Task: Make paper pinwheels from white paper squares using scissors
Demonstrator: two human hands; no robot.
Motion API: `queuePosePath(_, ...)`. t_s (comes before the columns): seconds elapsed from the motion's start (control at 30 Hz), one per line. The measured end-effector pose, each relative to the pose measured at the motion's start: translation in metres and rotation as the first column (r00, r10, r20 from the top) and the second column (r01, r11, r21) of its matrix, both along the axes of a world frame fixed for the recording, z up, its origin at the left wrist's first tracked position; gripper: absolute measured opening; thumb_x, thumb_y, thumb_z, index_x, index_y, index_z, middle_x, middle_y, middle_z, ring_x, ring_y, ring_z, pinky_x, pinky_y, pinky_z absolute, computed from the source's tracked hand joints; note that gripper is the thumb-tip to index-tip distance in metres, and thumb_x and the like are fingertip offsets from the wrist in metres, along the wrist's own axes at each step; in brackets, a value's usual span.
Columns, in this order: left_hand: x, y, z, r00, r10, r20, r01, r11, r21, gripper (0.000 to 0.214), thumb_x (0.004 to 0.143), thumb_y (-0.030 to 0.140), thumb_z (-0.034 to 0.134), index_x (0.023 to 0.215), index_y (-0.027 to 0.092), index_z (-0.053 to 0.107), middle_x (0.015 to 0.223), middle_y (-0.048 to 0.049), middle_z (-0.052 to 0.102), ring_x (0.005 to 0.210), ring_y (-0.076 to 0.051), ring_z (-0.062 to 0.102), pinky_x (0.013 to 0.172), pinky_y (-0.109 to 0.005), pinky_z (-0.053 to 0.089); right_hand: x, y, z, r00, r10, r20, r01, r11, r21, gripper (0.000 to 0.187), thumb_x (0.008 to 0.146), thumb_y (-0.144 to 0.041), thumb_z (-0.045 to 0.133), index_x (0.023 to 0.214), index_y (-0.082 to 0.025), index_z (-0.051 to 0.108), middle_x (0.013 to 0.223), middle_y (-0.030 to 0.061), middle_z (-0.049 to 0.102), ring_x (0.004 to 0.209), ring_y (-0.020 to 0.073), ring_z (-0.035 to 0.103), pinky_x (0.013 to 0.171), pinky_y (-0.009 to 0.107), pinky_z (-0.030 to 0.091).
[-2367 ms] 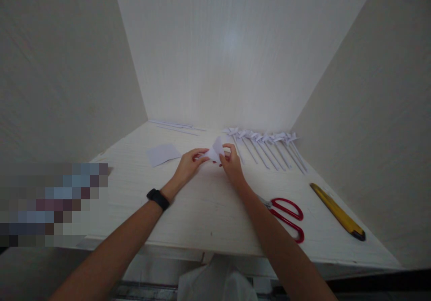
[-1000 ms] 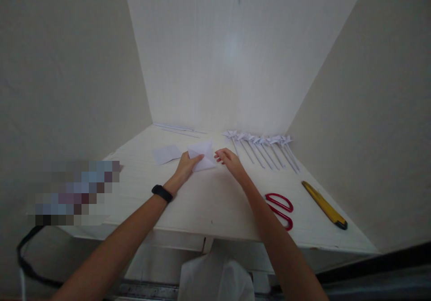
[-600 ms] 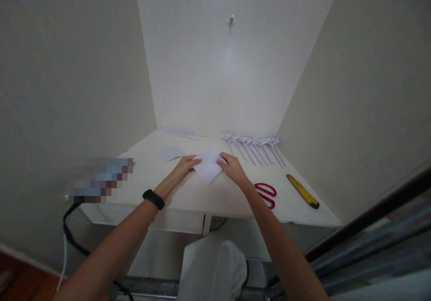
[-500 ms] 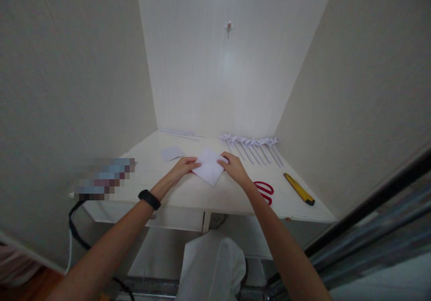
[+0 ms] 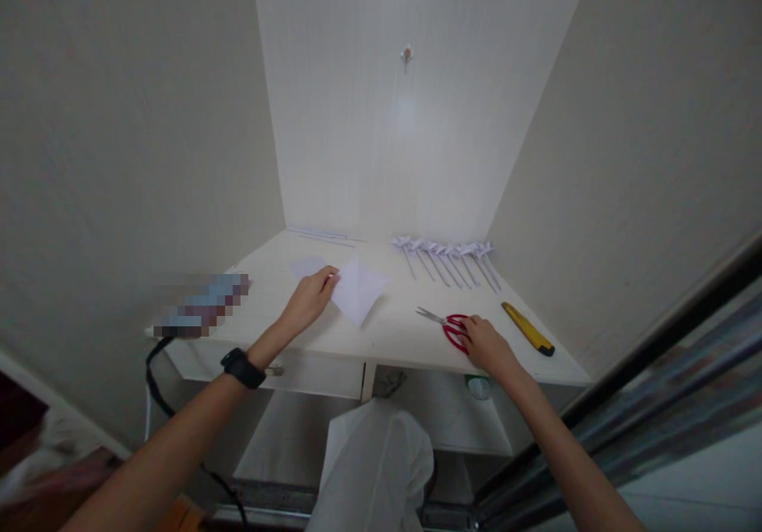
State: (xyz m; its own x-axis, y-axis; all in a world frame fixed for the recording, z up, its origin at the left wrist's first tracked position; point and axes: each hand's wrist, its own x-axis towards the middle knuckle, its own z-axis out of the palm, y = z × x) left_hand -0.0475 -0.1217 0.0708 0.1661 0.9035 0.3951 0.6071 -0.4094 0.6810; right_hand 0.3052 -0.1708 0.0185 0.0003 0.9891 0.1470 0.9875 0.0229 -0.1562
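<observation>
Walls close the bench [image 5: 393, 329] on the left, back and right, so a hand can enter only from the front edge or from above. A bare strip of bench runs between the white paper sheet [image 5: 358, 294] and the red scissors [image 5: 445, 325]. Behind the scissors a row of paper pinwheels [image 5: 446, 256] bars the back right, a yellow utility knife [image 5: 527, 329] lies just right of the scissors, and a smaller paper piece [image 5: 306, 265] lies left of the sheet.

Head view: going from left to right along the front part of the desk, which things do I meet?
A blurred-out object → left hand → white paper it pinches → red scissors → right hand on their handles → yellow utility knife.
</observation>
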Motion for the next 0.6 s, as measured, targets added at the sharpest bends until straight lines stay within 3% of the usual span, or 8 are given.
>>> queuePosePath(0.2,0.009,0.0,-0.005,1.0,0.011,0.009,-0.012,0.999,0.04,0.02,0.092,0.031,0.052,0.102,0.014,0.058,0.078,0.0001,0.06,0.064,-0.013,0.057,0.063,-0.03,0.049,-0.006,0.004,0.001,0.998,0.001,-0.056,0.0,1.0,0.01,0.02,0.089,-0.031,0.058,0.101,-0.015,0.062,0.108,0.0064,0.063,0.1,0.0202,0.059,0.089,0.043,0.048)
queuePosePath(0.37,0.015,-0.006,0.005,0.997,-0.009,0.078,0.003,0.997,0.078,0.015,0.086,0.024,0.051,0.1,0.02,0.053,0.064,0.0052,0.05,0.056,-0.013,0.052,0.054,-0.024,0.039,-0.013,-0.001,0.001,0.955,-0.018,-0.296,0.034,0.998,0.051,0.015,0.079,-0.026,0.062,0.089,-0.015,0.058,0.089,0.007,0.063,0.081,0.02,0.059,0.076,0.037,0.047)
queuePosePath(0.47,0.018,-0.009,0.014,0.99,-0.004,0.141,-0.009,0.996,0.089,0.013,0.085,0.028,0.049,0.094,0.02,0.054,0.066,0.0046,0.051,0.051,-0.011,0.05,0.05,-0.023,0.036,-0.021,-0.012,0.001,0.863,0.024,-0.504,0.018,0.997,0.079,0.019,0.074,-0.028,0.059,0.088,-0.019,0.051,0.079,0.0042,0.06,0.071,0.0193,0.057,0.066,0.032,0.045)
queuePosePath(0.6,0.022,-0.011,0.026,0.975,-0.008,0.224,-0.006,0.998,0.062,0.017,0.082,0.033,0.052,0.085,0.019,0.06,0.068,0.0008,0.058,0.048,-0.012,0.053,0.048,-0.024,0.036,-0.043,-0.037,0.001,0.674,0.129,-0.727,-0.05,0.99,0.13,0.032,0.074,-0.049,0.058,0.08,-0.025,0.038,0.07,-0.0014,0.048,0.063,0.0176,0.05,0.061,0.031,0.043)
